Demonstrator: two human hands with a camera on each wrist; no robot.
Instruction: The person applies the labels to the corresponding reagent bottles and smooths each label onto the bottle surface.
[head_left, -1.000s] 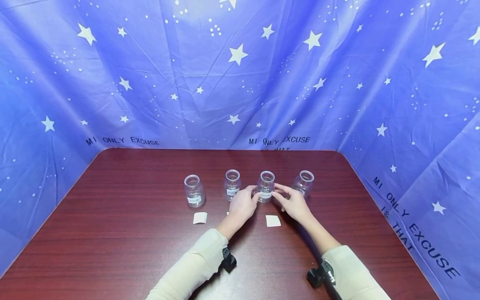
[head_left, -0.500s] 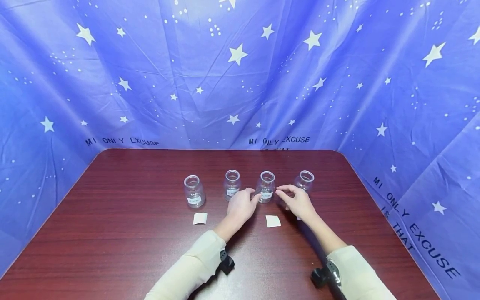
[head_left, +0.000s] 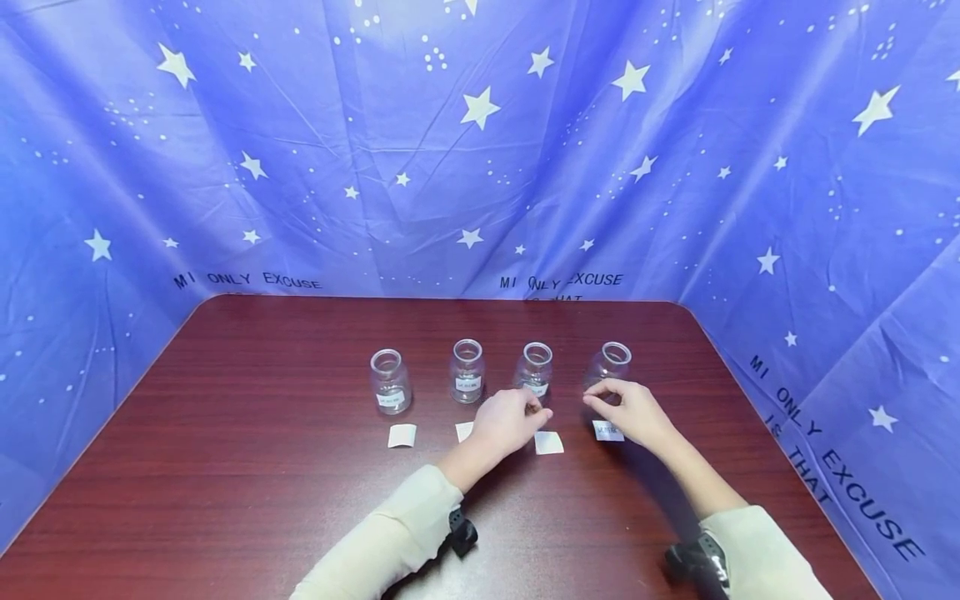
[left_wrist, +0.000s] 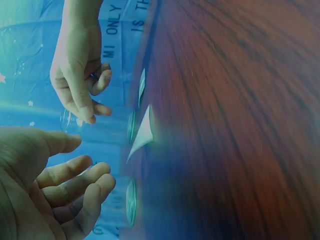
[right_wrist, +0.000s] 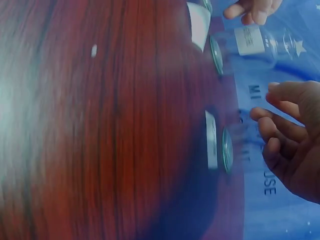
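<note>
Several clear glass jars stand in a row. The leftmost jar [head_left: 390, 385], the second jar [head_left: 467, 367] and the third jar [head_left: 536, 372] each bear a white printed label. My left hand [head_left: 510, 422] hovers in front of the third jar, fingers loosely bent and holding nothing; it also shows as the left hand [left_wrist: 65, 185] in its wrist view. Near the rightmost jar [head_left: 609, 364], my right hand [head_left: 637, 411] has relaxed fingers with nothing between them. A printed label [head_left: 607, 431] lies before that jar, beneath the right hand.
White paper squares lie before the other jars: a left square [head_left: 402, 436], a middle one [head_left: 464, 431] partly behind the left hand, and a right one [head_left: 549, 442], which looks curled from the left wrist. A blue star-patterned curtain [head_left: 375, 125] surrounds the dark red table [head_left: 225, 467].
Both hands have left the labelled third jar. The left has drawn back toward the person, and the right has moved right to the rightmost jar, uncovering the printed label there.
</note>
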